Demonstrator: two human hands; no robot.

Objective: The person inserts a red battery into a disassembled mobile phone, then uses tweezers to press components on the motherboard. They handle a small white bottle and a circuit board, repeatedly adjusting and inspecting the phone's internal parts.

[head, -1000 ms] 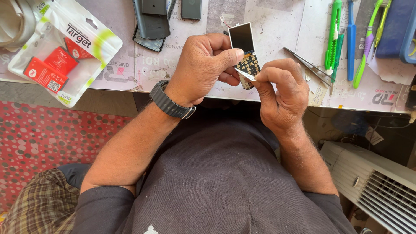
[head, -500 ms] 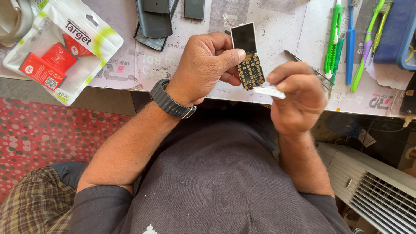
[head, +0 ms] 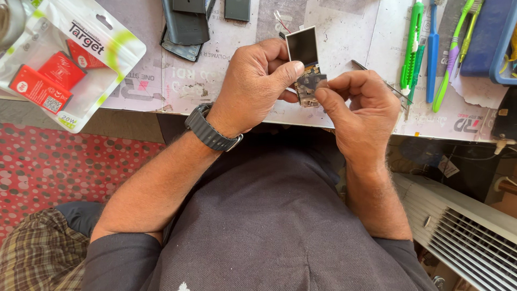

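My left hand (head: pixel 257 86) grips a small phone circuit board (head: pixel 305 86) with a dark screen at its top, held above the near edge of the workbench (head: pixel 215 81). A dark watch sits on that wrist. My right hand (head: pixel 360 105) pinches a small dark part against the lower half of the board with thumb and forefinger. What lies under those fingertips is hidden.
A clear pouch with red boxes (head: pixel 59 64) lies at the far left. Dark phone shells (head: pixel 188 27) sit at the top. Tweezers (head: pixel 377 81), green tools (head: pixel 412 43) and a blue tray (head: pixel 484 37) lie to the right. A white ribbed appliance (head: pixel 458 231) stands on the floor.
My right hand pulled a thin white strip off the board and away to the right, then came back; its fingertips now press on the board's lower half. The strip is out of sight.
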